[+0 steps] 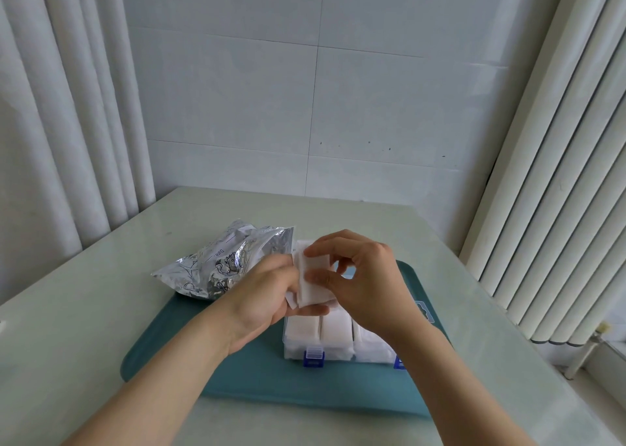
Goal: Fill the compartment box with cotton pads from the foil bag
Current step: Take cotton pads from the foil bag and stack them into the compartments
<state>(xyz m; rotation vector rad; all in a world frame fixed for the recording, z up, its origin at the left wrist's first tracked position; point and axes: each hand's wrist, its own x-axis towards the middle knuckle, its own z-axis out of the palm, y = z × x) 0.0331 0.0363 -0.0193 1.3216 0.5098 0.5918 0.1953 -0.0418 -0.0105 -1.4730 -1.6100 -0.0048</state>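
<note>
Nearest the person, on the teal tray, sits the clear compartment box with blue latches. Its front compartments are already packed with white pads lying with their long sides running near to far.

Just above the box's far part, both hands meet on a small stack of cotton pads. The left hand cradles it from below and the side, and the right hand pinches it with curled fingertips on top and thumb lower down. The stack's long axis points roughly away from the person, near end lower, which about matches the compartments.

The pads look very light, soft and compressible. Loose sheets would likely fan out or slip, so gentle pressure across the broad faces near the middle seems the best hold.

Farther left, the crinkled foil bag lies on the table, its mouth towards the hands.
</note>
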